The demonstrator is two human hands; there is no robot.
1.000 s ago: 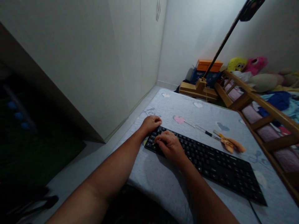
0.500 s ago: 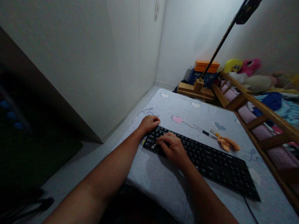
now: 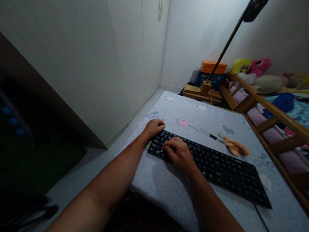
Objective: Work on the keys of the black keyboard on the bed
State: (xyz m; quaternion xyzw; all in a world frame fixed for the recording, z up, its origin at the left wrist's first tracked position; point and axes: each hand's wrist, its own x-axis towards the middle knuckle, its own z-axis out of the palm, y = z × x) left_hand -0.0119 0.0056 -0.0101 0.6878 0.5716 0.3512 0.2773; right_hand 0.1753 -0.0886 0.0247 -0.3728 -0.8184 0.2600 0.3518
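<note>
A black keyboard [image 3: 227,174] lies slantwise on the quilted, heart-patterned cover [image 3: 156,183]. My left hand [image 3: 154,127] is closed at its far left corner, with the fingertips curled over the edge. Over the left-hand keys, my right hand [image 3: 177,151] is pinched, its thumb and fingers drawn together. A tiny pale tip shows at those fingertips, close to the keys; what it belongs to is too small to name. Beyond the keyboard lie a thin wire tool with a black grip [image 3: 213,137], a flat tool with a yellow part [image 3: 223,137] and a crumpled orange cloth [image 3: 238,148].
A pale cupboard [image 3: 125,64] stands close on the left. To the right runs a wooden bed rail [image 3: 277,109], with soft toys and bedding behind it. A pole on a wooden base [image 3: 204,90] rises at the back near an orange box [image 3: 213,67]. The keyboard's cable [image 3: 260,216] trails toward me.
The view has shifted very slightly. Both hands keep almost the same place on and over the keyboard; the right fingertips have moved at most a little.
</note>
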